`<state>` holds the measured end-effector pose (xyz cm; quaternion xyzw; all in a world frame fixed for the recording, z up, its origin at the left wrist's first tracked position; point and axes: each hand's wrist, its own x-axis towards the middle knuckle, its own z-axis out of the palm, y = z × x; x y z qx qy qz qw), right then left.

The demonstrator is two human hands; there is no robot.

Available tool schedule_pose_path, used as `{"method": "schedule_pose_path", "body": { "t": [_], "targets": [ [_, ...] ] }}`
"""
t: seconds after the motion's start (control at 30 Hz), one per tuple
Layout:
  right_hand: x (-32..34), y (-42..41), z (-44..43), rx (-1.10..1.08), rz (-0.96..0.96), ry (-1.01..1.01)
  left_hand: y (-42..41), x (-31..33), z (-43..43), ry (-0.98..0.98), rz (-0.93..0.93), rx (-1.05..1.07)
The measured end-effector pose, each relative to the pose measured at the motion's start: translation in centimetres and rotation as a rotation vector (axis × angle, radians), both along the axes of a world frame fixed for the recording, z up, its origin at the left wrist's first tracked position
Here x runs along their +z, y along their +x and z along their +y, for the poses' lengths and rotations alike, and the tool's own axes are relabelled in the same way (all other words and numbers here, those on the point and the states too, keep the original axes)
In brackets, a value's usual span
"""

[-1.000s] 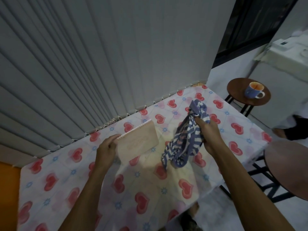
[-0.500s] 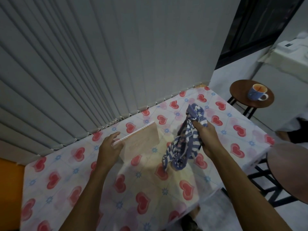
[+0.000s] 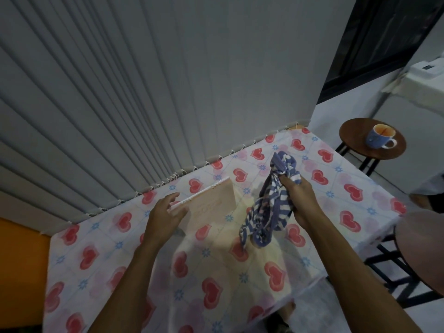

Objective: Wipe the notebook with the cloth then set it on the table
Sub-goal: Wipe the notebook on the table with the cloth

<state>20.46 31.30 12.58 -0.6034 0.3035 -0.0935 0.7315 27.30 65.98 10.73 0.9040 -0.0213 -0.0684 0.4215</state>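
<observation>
Your left hand (image 3: 165, 213) grips the notebook (image 3: 211, 207) by its spiral-bound edge, fingers wrapped over the top and the thumb side hidden behind the cover, so the pale pink cover stands tilted above the desk (image 3: 115, 239) and faces your other hand. Your right hand (image 3: 301, 200) is closed in a fist around the cloth (image 3: 269, 212), a blue-and-white striped bundle that hangs just right of the notebook, apart from it, with its loose tail dangling toward the desk. Judging by that gap, you are at the start of the wiping step: both things are held, but cloth and cover do not touch. Next, bring the cloth left onto the cover and stroke across it while you brace the spiral edge firmly. Setting the notebook flat on the desk comes after.
</observation>
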Motion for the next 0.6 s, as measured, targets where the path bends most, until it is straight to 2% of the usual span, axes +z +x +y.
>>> {"method": "schedule_pose_path", "body": {
  "t": [0.13, 0.23, 0.3, 0.43, 0.6],
  "targets": [
    [1.2, -0.4, -0.3, -0.012, -0.046, 0.022, -0.1, 1.1, 0.2, 0.115, -0.018, -0.014],
    [2.5, -0.7, -0.9, -0.025, -0.08, 0.041, 0.0, 2.4, -1.3, 0.237, -0.196, -0.018],
    [3.2, -1.0, -1.4, -0.025, -0.092, 0.032, -0.2, 3.2, -3.7, 0.228, -0.295, -0.059],
    [4.6, -1.7, -3.0, -0.012, -0.091, -0.023, -1.4, 4.4, -10.0, 0.242, -0.377, -0.178],
    [6.5, -3.5, -7.5, 0.005, -0.082, -0.184, -3.3, 4.3, -18.6, 0.195, -0.302, -0.365]
  ]
}}
